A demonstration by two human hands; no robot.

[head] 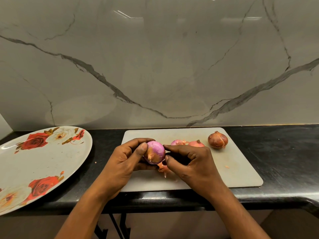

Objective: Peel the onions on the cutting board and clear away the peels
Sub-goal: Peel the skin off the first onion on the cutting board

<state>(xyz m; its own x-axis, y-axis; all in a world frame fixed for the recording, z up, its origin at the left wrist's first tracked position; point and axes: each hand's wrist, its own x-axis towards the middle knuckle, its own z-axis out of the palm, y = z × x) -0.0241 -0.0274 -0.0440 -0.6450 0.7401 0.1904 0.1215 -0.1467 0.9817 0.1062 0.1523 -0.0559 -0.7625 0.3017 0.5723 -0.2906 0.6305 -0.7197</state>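
Head view: the left hand (124, 157) is gripping a round, mostly bare purple onion (154, 152) above the white plastic cutting board's (233, 161) 9 o'clock end. The right hand's (191, 163) fingers (172, 147) are pinching its 3 o'clock side. Peeling looks nearly done. The next move is probably stripping the brown patch at the tip, which is pointing toward 7 o'clock, axis running 7-to-1.
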